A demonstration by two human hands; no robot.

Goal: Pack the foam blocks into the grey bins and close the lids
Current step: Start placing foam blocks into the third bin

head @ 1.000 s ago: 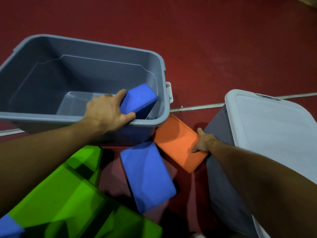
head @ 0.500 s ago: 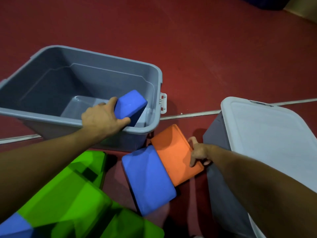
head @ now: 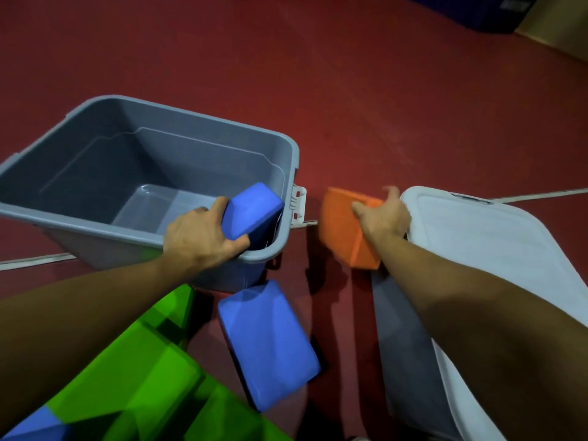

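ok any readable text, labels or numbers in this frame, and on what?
None readable.
Dark blue container at the top right edge: a pale patch, perhaps a label, too blurred to read.
Open grey bin, white lid, foam blocks: no print visible.

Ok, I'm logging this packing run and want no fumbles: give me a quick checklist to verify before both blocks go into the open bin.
1. Left hand grips the blue block: ok, thumb and fingers wrap it.
2. Blue block is over the open grey bin, inside its near right corner: ok.
3. Right hand holds the orange block off the floor: ok, though motion blur hides the finger grip.
4. Orange block is past the bin rim: not ok, it is still outside, right of the latch.
5. Bin floor has room: ok, bare.
6. Second bin's lid latched: cannot tell.
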